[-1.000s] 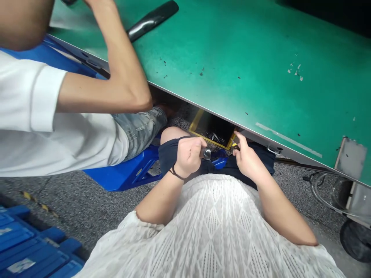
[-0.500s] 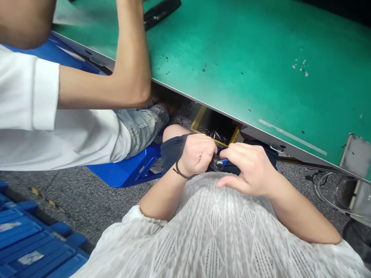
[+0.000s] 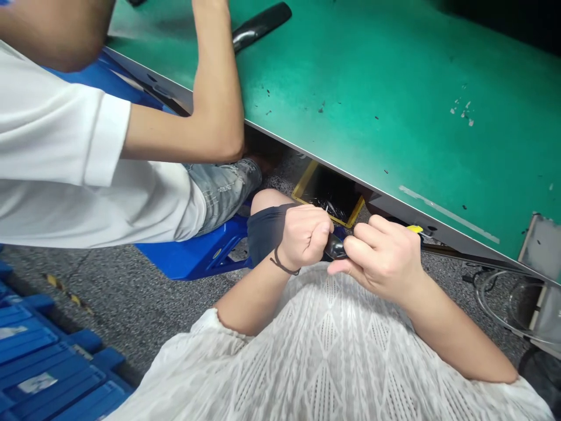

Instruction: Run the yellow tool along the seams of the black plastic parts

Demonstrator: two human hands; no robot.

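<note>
My left hand (image 3: 307,237), with a dark band at the wrist, is closed around a glossy black piece (image 3: 335,248). Only its rounded end shows, sticking out toward the right. Close against that end is my right hand (image 3: 379,254), fingers curled and thumb reaching under the black piece. A slim tool with a yellow end (image 3: 414,229) pokes out behind the right knuckles. Its working end is hidden by the fingers, so I cannot tell its kind. Both hands are above my lap, in front of the bench edge.
A green-topped bench (image 3: 394,88) runs across, with dark scraps on it and a long glossy black piece (image 3: 265,24). A co-worker's bent arm (image 3: 219,105) is at left. Below stands a yellow-rimmed dark bin (image 3: 356,210). Blue crates (image 3: 48,362) and clear tubing (image 3: 484,292) flank me.
My right hand has closed more and moved up against the black piece's end. The yellow end has come into view behind it; a blue bit between the hands no longer shows. The view has shifted slightly.
</note>
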